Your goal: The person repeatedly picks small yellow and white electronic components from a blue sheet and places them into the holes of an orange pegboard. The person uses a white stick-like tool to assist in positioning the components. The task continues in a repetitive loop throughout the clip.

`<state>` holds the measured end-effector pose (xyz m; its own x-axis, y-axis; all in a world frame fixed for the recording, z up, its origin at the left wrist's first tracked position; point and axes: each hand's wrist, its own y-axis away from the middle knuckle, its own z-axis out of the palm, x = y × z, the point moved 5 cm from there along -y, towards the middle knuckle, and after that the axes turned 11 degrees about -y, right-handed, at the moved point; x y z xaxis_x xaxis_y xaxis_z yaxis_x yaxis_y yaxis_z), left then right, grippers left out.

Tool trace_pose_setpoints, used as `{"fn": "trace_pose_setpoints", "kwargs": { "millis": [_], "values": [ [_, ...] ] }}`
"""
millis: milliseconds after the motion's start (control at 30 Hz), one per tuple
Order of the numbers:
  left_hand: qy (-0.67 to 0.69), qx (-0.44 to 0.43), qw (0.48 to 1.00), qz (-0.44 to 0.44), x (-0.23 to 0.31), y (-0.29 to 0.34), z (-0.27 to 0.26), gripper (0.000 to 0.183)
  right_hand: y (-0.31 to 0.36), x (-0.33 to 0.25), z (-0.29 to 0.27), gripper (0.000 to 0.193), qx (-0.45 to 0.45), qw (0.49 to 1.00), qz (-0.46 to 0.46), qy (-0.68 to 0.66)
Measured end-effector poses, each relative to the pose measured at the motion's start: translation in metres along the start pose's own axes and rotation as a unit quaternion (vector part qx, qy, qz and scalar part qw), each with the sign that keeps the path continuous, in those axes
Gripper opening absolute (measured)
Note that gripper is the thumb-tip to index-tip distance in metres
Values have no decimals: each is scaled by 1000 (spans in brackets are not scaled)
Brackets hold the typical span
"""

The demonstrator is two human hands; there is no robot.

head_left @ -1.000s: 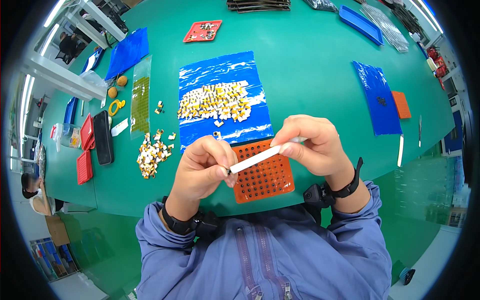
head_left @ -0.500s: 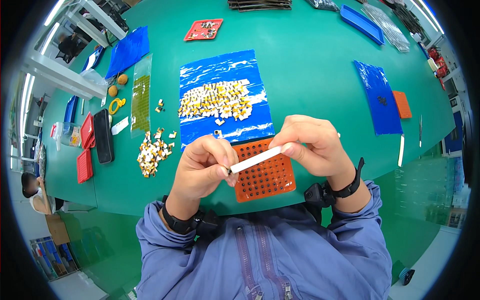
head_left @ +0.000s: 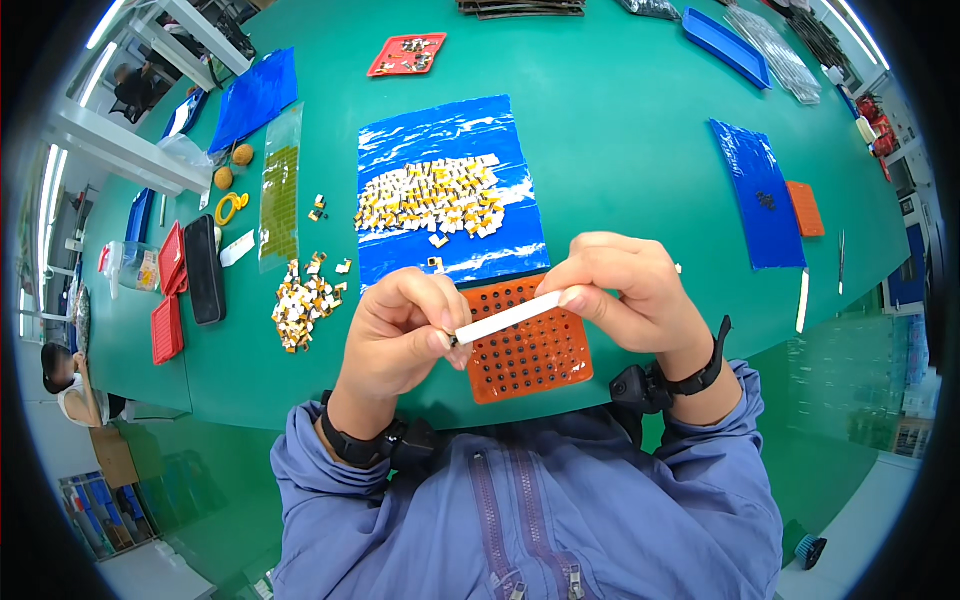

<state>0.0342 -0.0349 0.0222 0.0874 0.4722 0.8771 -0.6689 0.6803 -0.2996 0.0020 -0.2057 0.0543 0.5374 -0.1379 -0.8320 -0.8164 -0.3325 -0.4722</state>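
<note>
Above an orange tray [head_left: 532, 378] with rows of small black pieces, my right hand [head_left: 622, 290] pinches one end of a flat white strip [head_left: 508, 318]. My left hand [head_left: 405, 328] is closed at the strip's other end, its thumb and fingertips on a tiny dark part [head_left: 454, 341] that touches or nearly touches the strip. Most of that part is hidden by the fingertips. Beyond the tray lies a blue sheet [head_left: 440, 128] bearing a heap of small white and yellow pieces [head_left: 430, 198].
Left of my hands is a loose pile of similar pieces [head_left: 305, 305]. Farther left lie a black case [head_left: 206, 270], red trays [head_left: 168, 331] and yellow scissors [head_left: 231, 208]. A red dish [head_left: 407, 55] stands far off. To the right are another blue sheet [head_left: 757, 195] and tweezers [head_left: 841, 262].
My left hand has shifted slightly left, and the strip's left end has moved with it. My right hand keeps its pinch almost in place.
</note>
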Motion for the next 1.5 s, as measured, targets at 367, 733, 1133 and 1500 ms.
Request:
{"fn": "trace_pose_setpoints", "kwargs": {
  "millis": [367, 733, 1133, 1500],
  "values": [
    [-3, 66, 998, 13, -2, 1, -7, 8, 3, 4, -1, 4, 20, 982, 142, -127],
    [-62, 178, 982, 5, -1, 0, -19, 3, 4, -25, 2, 15, 61, 991, -82, -83],
    [-112, 200, 973, 11, 2, 2, -25, 5, -3, -19, 22, 14, 4, 994, -113, 12],
    [-762, 246, 583, -137, 62, 38, -85, 11, 2, -12, -6, 15, 141, 980, -64, -123]
  ]
}}
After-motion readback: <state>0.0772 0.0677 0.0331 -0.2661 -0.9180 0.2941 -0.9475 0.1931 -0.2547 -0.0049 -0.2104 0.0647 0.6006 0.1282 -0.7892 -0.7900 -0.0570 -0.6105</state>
